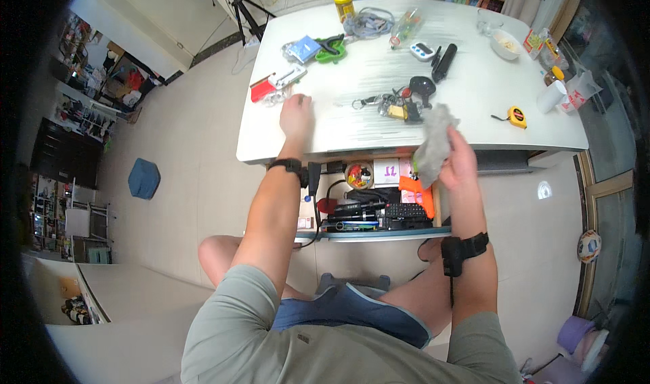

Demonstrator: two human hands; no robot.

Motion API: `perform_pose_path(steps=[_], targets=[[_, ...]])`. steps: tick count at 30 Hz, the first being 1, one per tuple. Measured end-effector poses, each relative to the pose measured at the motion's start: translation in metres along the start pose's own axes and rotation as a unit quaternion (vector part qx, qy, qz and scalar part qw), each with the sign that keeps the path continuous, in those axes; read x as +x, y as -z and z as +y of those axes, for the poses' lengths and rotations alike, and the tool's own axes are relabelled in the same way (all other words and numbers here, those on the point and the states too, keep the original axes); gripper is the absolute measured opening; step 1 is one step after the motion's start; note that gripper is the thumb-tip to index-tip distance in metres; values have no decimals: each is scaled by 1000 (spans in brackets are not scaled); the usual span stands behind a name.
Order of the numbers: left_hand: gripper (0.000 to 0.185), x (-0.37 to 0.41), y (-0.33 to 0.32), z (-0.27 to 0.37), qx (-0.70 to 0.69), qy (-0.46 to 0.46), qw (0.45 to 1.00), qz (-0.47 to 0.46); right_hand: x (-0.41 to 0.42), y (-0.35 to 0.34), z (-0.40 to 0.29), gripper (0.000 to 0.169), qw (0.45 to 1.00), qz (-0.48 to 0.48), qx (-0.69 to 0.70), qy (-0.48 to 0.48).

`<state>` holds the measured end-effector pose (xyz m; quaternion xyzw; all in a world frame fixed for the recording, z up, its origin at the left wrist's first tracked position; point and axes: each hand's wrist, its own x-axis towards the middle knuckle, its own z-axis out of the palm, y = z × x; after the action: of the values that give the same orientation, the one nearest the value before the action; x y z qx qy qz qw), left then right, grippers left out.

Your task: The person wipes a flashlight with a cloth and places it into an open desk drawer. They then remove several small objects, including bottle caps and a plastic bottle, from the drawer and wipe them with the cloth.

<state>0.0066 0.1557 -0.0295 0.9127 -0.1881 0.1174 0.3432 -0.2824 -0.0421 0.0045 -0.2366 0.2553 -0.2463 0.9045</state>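
My right hand (459, 163) grips a crumpled grey cloth (434, 140), which hangs over the table's front edge above the open drawer (386, 235). My left hand (297, 117) rests at the left of the white tabletop (335, 130), its fingers curled. Whether it holds anything small is hidden. Just beyond it lie a clear plastic packet (277, 97), a red flat item (262, 88) and a white item (288, 76). Between my hands sits a cluster with a key ring (358, 104), a yellow piece (397, 112) and a black rounded object (422, 86).
Inside the drawer are an orange toy gun (420, 196), a round tub of colourful pieces (359, 174) and a remote control (406, 211). A yellow tape measure (517, 117), white bowl (505, 44), yellow-lidded jar (344, 8), coiled cable (370, 23) and plastic bottle (408, 24) stand around the tabletop.
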Motion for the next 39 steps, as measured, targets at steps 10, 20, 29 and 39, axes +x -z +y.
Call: perform_pose_path(steps=[10, 20, 29, 39], targets=[[21, -124, 75, 72, -357, -59, 905, -224, -37, -49, 65, 24, 977, -168, -92, -99], [15, -139, 118, 25, -180, -294, 919, -190, -44, -52, 125, 15, 925, -240, -266, -130], [16, -152, 110, -1, -202, -204, 923, -257, -54, -66, 143, 9, 896, -204, -384, -95], [18, -157, 107, -10, -230, -154, 929, -247, -56, -72, 155, 7, 853, -209, -476, -45]])
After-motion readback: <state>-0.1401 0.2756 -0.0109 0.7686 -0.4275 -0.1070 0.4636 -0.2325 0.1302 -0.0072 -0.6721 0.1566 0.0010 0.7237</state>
